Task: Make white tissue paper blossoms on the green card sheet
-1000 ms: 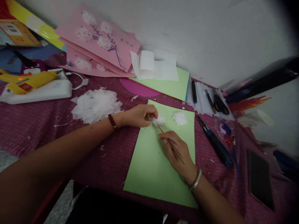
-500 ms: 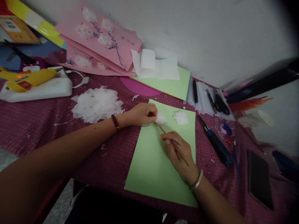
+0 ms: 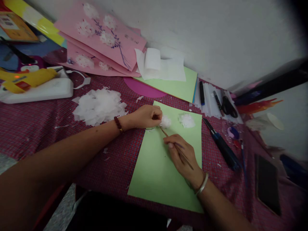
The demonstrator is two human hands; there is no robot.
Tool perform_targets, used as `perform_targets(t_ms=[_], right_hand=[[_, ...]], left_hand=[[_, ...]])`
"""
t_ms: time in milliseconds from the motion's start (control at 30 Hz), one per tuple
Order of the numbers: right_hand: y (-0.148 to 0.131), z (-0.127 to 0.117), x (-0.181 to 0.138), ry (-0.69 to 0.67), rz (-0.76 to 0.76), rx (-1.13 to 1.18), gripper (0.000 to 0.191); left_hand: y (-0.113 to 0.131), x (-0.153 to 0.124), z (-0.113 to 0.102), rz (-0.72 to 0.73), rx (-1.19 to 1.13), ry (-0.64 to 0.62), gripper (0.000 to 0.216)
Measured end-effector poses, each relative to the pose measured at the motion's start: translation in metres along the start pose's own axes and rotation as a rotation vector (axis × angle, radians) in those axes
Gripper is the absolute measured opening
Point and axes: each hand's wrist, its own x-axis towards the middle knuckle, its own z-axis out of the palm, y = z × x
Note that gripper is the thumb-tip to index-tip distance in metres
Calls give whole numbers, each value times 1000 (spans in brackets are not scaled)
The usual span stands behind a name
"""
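Right hand closed around a thin brown wooden stick, pinched between thumb and fingers like a pen, tip aimed toward 11 o'clock and touching a small white fluffy tissue-paper tuft. Left hand curled into a loose fist at 9 o'clock of that tuft, fingertips pinching or pressing its near edge; exact grip hidden by the knuckles. Both hands over the upper part of a pale green rectangular sheet of card lying on the surface.

At 3 o'clock of the held tuft, just apart from it, a second white tissue tuft already sitting on the green card and seemingly finished. Rest of the card bare: judged as an early stage, one tuft placed, one under the stick, most of the sheet unfilled.

Further out at 10 o'clock, a loose heap of white cut tissue pieces on the red-checked cloth, plenty left. Beyond it, a yellow glue gun lying on a white block. At 12 o'clock, pink cards decorated with white tufts and purple stems leaning against the wall, apparently completed examples. At 3 o'clock, a blue-handled craft knife, black scissors and a dark phone.
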Motion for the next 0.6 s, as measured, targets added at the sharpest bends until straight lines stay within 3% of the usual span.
perform_targets(t_ms=[233, 433, 600], right_hand=[[-2, -1, -2, 26, 31, -70, 17], [-3, -4, -6, 89, 50, 40, 16], [-1, -4, -6, 171, 154, 99, 17]], left_hand=[[0, 1, 0, -19, -10, 16, 8], [2, 1, -4, -43, -80, 8, 6], [4, 0, -13, -105, -201, -12, 8]])
